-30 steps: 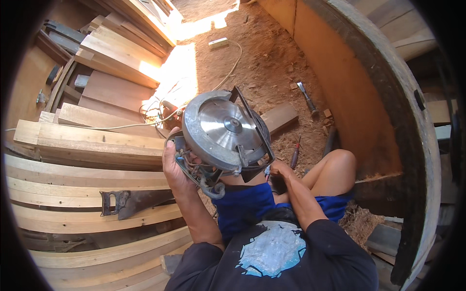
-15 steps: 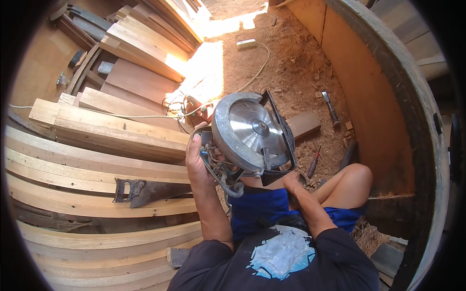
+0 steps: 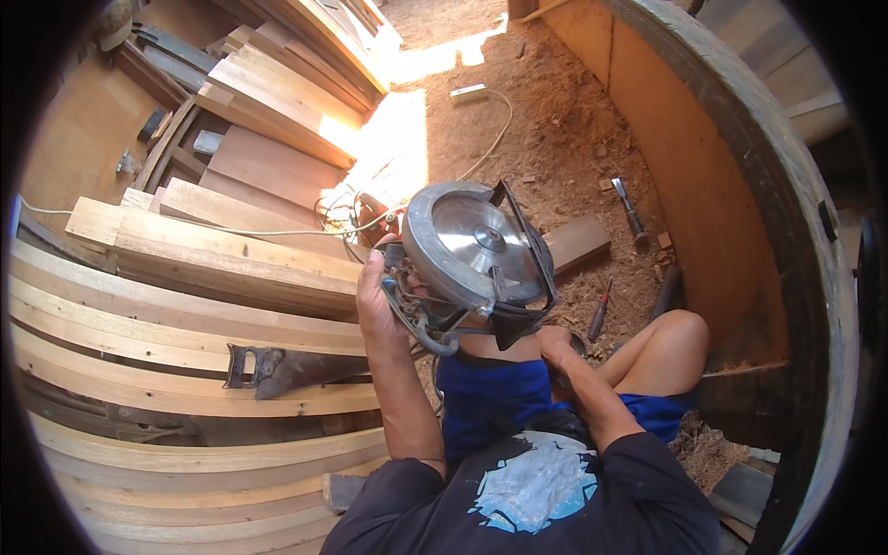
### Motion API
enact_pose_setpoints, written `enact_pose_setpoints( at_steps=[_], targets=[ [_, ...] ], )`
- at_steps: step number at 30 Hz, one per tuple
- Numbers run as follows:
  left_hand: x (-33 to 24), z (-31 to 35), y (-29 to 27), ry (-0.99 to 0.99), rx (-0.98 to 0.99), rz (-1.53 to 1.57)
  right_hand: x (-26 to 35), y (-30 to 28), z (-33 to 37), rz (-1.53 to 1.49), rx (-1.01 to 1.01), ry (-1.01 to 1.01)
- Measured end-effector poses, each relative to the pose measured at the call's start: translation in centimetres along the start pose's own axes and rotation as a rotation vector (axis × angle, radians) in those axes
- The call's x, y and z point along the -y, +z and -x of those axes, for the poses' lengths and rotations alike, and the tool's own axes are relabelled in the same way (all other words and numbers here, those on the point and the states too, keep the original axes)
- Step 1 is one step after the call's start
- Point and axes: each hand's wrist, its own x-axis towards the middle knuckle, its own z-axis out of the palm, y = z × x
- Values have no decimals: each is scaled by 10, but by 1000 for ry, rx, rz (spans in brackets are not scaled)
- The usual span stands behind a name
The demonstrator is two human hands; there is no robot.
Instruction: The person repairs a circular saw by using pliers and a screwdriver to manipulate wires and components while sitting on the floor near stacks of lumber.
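Note:
A circular saw point(image 3: 435, 268) is raised in front of me, its round steel blade point(image 3: 481, 236) facing up and its dark flat base plate on the right side. My left hand point(image 3: 375, 294) grips it by the motor and handle end, where wires hang loose; part of those fingers is behind the saw. Just below the base plate's lower corner is my right hand point(image 3: 555, 345), fingers curled in. A dark rounded thing shows beside it, but what the fingers hold is hidden. Whether this hand touches the saw I cannot tell.
Stacked timber point(image 3: 231, 245) fills the left, with a handsaw point(image 3: 287, 368) lying on it. A chisel point(image 3: 631, 213), a screwdriver point(image 3: 599, 313) and a wood block point(image 3: 575, 242) lie on the sawdust-covered ground. A cord point(image 3: 504, 139) runs to a white power strip point(image 3: 468, 92). A curved wooden panel point(image 3: 712, 194) stands right.
The circular saw has tilted a little and shifted slightly left, still in my left hand. My right hand has moved slightly and shows more clearly below the base plate.

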Motion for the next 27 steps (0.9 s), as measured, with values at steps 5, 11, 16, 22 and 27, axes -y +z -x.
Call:
enact_pose_setpoints(
  at_steps=[5,11,16,22,27],
  targets=[
    [-3,-1,4,-45,-31,13,-7,6,11,-201,-162,16],
    [7,-9,-2,-40,32,47,-2,6,22,-212,-174,58],
    [4,-10,-6,-41,4,32,4,0,25,-86,-13,16],
    [2,-13,-16,-28,-14,45,9,13,20,-167,-11,53],
    [2,-12,-15,-31,14,23,6,22,7,-310,-87,236]
  ],
)
